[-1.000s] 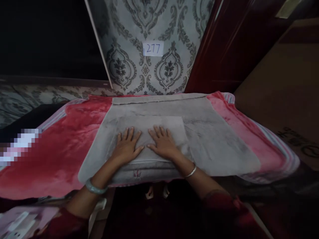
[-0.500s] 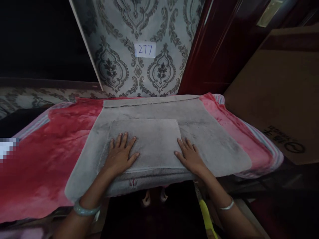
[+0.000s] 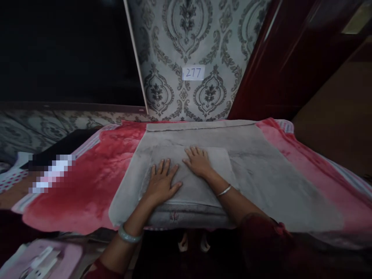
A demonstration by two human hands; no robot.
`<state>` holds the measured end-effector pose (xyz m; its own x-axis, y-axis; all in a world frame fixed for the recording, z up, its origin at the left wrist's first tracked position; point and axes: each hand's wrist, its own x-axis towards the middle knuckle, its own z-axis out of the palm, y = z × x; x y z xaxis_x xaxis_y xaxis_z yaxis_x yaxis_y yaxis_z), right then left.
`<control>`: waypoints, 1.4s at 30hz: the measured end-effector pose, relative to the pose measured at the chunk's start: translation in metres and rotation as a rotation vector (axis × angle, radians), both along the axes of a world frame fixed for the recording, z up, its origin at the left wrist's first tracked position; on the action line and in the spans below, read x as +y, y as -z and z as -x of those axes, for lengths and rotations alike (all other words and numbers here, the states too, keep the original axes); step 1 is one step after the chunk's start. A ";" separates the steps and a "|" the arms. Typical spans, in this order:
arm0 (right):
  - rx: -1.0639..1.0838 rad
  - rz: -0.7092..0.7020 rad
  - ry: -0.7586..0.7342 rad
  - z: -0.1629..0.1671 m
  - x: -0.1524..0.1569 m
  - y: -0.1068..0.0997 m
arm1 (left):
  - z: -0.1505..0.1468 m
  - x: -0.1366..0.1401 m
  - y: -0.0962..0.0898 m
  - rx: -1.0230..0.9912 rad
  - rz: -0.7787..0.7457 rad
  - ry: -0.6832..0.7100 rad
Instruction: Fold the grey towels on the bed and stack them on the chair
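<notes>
A grey fleecy cloth (image 3: 279, 182) lies spread over a red and pink plush blanket (image 3: 87, 186). On the cloth's near middle rests a flat grey folded piece (image 3: 200, 190), its kind unclear, with a small embroidered mark on the layer at its front edge. My left hand (image 3: 161, 182) is flat on the left part of this folded piece, fingers spread. Near its far edge, a little right of centre, my right hand (image 3: 199, 159) presses flat with fingers stretched out. Neither hand grips anything.
A large dark screen (image 3: 66, 54) stands at the back left, before a patterned wall bearing a paper marked 277 (image 3: 193, 72). A dark red door (image 3: 270, 69) and a cardboard box (image 3: 340, 112) are on the right. A pink item (image 3: 69, 254) lies at lower left.
My right hand has moved from the folded piece's right edge inward and toward its far edge. My left hand stays on the left part. The camera view has turned left.
</notes>
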<state>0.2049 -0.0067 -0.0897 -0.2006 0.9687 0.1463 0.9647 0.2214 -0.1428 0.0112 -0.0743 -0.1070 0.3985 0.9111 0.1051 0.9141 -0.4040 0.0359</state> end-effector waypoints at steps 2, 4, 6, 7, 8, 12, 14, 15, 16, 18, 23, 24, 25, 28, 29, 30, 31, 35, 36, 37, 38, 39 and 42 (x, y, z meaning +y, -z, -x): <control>-0.032 -0.004 0.024 -0.002 0.000 0.018 | 0.000 -0.001 0.001 -0.005 0.012 0.005; -0.049 -0.011 0.035 -0.006 0.000 0.030 | 0.001 -0.002 0.002 -0.021 0.008 0.012; -0.059 -0.012 0.033 -0.008 -0.001 0.032 | 0.000 -0.002 0.002 -0.043 -0.002 0.018; -0.062 -0.005 0.031 -0.009 0.000 0.031 | 0.000 -0.003 0.002 -0.054 -0.008 0.019; -0.063 0.010 0.034 -0.008 0.000 0.027 | 0.000 -0.003 0.001 -0.065 -0.014 0.021; -0.053 0.091 0.037 0.011 0.006 0.002 | 0.005 -0.013 -0.008 -0.102 -0.043 0.014; -0.033 0.078 -0.043 0.035 0.011 -0.011 | 0.012 -0.022 -0.011 -0.107 -0.086 -0.036; -0.018 0.058 -0.100 0.050 0.013 -0.015 | 0.016 -0.026 -0.010 -0.104 -0.116 -0.075; -0.001 0.037 -0.156 0.066 0.015 -0.018 | 0.020 -0.030 -0.008 -0.098 -0.146 -0.117; 0.025 0.018 -0.235 0.097 0.016 -0.016 | 0.027 -0.038 0.000 -0.085 -0.187 -0.188; 0.029 -0.001 -0.272 0.133 0.011 0.008 | 0.036 -0.048 0.026 -0.071 -0.220 -0.220; 0.028 -0.007 -0.277 0.132 0.010 0.012 | 0.036 -0.048 0.029 -0.068 -0.228 -0.218; 0.025 -0.007 -0.282 0.128 0.010 0.014 | 0.037 -0.048 0.030 -0.065 -0.234 -0.218; 0.007 0.002 -0.258 0.109 0.013 0.015 | 0.037 -0.048 0.030 -0.057 -0.237 -0.216; -0.003 0.004 -0.232 0.100 0.014 0.015 | 0.037 -0.048 0.030 -0.056 -0.237 -0.217; -0.016 0.005 -0.201 0.089 0.015 0.015 | 0.038 -0.048 0.029 -0.057 -0.238 -0.217; -0.033 0.009 -0.167 0.076 0.015 0.015 | 0.038 -0.048 0.029 -0.059 -0.240 -0.217; -0.106 0.075 0.005 0.019 0.009 0.011 | 0.037 -0.048 0.029 -0.082 -0.250 -0.212; -0.119 0.094 0.068 0.008 0.004 0.009 | 0.037 -0.048 0.029 -0.087 -0.251 -0.213; -0.127 0.104 0.128 0.000 -0.001 0.005 | 0.036 -0.048 0.029 -0.090 -0.250 -0.215; -0.131 0.105 0.171 -0.003 -0.008 0.001 | 0.035 -0.048 0.028 -0.093 -0.248 -0.219; -0.130 0.098 0.184 -0.001 -0.015 -0.002 | 0.035 -0.048 0.027 -0.097 -0.244 -0.223; -0.089 0.069 0.035 0.030 -0.039 -0.008 | 0.034 -0.048 0.024 -0.116 -0.230 -0.231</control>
